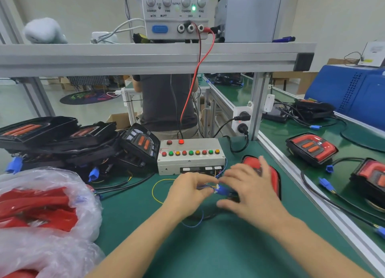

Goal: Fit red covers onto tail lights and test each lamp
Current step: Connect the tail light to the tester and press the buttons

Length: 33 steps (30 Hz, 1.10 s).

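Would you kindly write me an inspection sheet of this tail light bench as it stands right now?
Surface: green mat on an aluminium-framed bench.
Job's things: covered tail light lying behind the right hand; test box with one top lamp lit red; uncovered tail lights piled at left; finished tail lights on the neighbouring bench.
Clutter: plastic bag of red covers at front left.
Hands: left hand pinches thin wires; right hand holds the blue connector.
Cables: yellow wire and blue wire looped on the mat; red lead hanging from the power supply.
Surroundings: another person seated beyond.
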Tool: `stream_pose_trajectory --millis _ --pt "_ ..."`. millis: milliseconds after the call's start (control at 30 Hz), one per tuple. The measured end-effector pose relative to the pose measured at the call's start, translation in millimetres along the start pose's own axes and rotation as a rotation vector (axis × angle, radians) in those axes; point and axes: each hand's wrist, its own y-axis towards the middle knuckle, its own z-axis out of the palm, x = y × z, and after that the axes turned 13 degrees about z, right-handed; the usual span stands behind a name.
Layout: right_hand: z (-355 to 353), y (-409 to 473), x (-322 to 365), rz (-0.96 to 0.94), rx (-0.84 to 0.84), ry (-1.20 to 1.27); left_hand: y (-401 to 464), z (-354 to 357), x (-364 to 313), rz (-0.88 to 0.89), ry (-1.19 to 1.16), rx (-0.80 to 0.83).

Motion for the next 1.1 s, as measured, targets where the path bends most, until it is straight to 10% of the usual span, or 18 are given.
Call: stream_pose_trajectory --millis 467,900,1100 --pt "15 -3 14 0.099 0.178 0.077 -8 -7 4 0.530 0.447 -0.064" --pt "10 -13 20 0.183 0.123 0.146 -7 -31 33 0.409 0.512 -0.166" --pt "7 -8 21 0.451 0.069 0.776 -2 -13 52 0.318 0.629 0.300"
